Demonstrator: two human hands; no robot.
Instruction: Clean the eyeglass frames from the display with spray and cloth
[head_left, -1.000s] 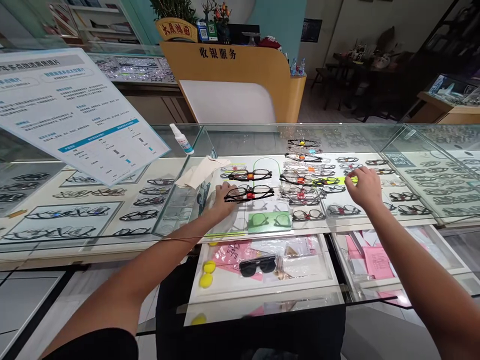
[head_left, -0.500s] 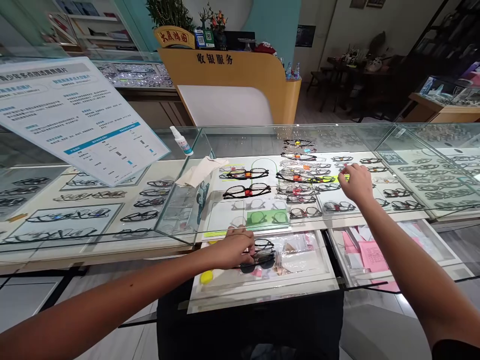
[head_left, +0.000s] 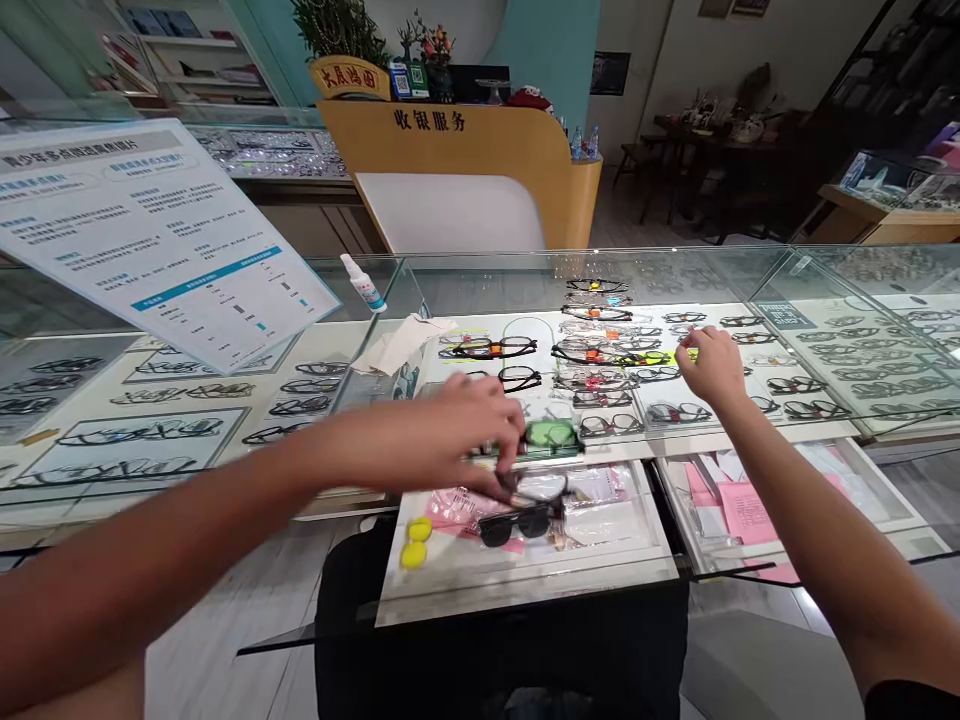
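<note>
My left hand [head_left: 480,425], blurred by motion, is closed around one end of a dark-framed pair of eyeglasses [head_left: 551,492]. Those glasses are lifted above a pulled-out drawer [head_left: 615,575]. Just below them in the drawer lies a pair of dark sunglasses [head_left: 514,525], on clear and pink plastic packets [head_left: 454,508]. My right hand [head_left: 712,368] is at the glass counter top with its fingers curled together; what they hold, if anything, is hidden. Beyond its fingertips a yellow-green piece [head_left: 686,356] shows. Rows of eyeglasses [head_left: 592,352] are around and left of that hand.
A white spray bottle [head_left: 364,283] and a beige cloth [head_left: 401,343] rest on the glass counter. A large printed sheet [head_left: 157,230] stands at left. Yellow round pieces [head_left: 414,553] lie in the drawer. A second open drawer [head_left: 877,490] holds pink papers.
My left hand has risen from the drawer and moved slightly right and up, carrying the eyeglasses. The sunglasses and yellow pieces are now uncovered. My right hand is nearly still.
</note>
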